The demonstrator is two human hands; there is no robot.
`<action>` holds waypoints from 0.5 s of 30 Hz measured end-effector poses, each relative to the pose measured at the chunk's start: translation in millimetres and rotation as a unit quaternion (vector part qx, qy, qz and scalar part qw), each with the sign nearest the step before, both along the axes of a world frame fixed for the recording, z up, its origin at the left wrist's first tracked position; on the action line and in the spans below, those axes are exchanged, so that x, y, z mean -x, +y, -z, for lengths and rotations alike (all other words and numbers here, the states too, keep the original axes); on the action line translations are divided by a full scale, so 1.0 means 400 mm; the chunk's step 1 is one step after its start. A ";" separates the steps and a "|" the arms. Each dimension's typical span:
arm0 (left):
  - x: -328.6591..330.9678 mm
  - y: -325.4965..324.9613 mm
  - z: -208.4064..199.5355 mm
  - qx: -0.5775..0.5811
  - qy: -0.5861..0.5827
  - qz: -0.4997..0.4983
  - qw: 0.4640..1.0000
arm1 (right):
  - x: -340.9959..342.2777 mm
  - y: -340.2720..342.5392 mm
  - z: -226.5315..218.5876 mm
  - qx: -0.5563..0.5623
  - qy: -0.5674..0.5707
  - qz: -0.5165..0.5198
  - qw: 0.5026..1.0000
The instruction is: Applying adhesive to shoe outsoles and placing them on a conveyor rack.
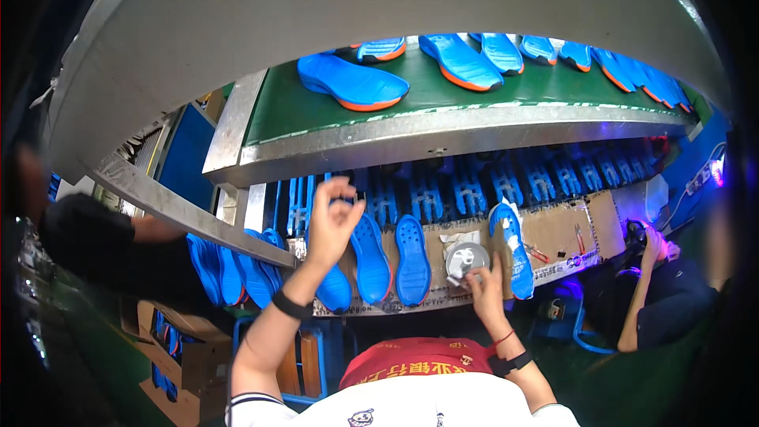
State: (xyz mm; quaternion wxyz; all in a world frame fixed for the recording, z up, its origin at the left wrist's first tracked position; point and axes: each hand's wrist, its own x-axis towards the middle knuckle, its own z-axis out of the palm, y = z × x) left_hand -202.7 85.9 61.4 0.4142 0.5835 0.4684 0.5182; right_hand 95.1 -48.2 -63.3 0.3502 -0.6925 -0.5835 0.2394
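My left hand (335,217) is raised above the blue shoe soles, its fingers loosely curled and apart, with nothing visible in them. Beneath it, a blue sole (370,261) lies on the cardboard-covered bench, and another blue sole (412,261) with small holes is just to the right. My right hand (486,291) has its thumb and fingers at the near right rim of a round grey dish (457,251) with white material inside. To the right of that hand is a blue sole (518,261) with white paper-like pieces on it.
Blue-and-orange soles (356,83) ride a green belt (277,119) behind a metal rail (466,128). Several blue soles (229,273) stand left. Pliers-like tools (579,239) lie right. Co-workers sit on both sides; an open carton (202,364) stands lower left.
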 end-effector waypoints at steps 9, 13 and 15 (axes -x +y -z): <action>0.424 -0.309 0.720 0.264 0.240 -0.146 0.922 | -0.090 0.028 -0.027 0.020 0.023 0.025 0.999; 0.404 -0.315 0.675 0.227 0.266 -0.198 0.916 | -0.097 0.031 -0.012 0.013 -0.007 0.028 0.999; 0.435 -0.318 0.688 0.287 0.279 -0.211 0.892 | -0.080 0.044 0.000 0.015 -0.003 0.021 1.000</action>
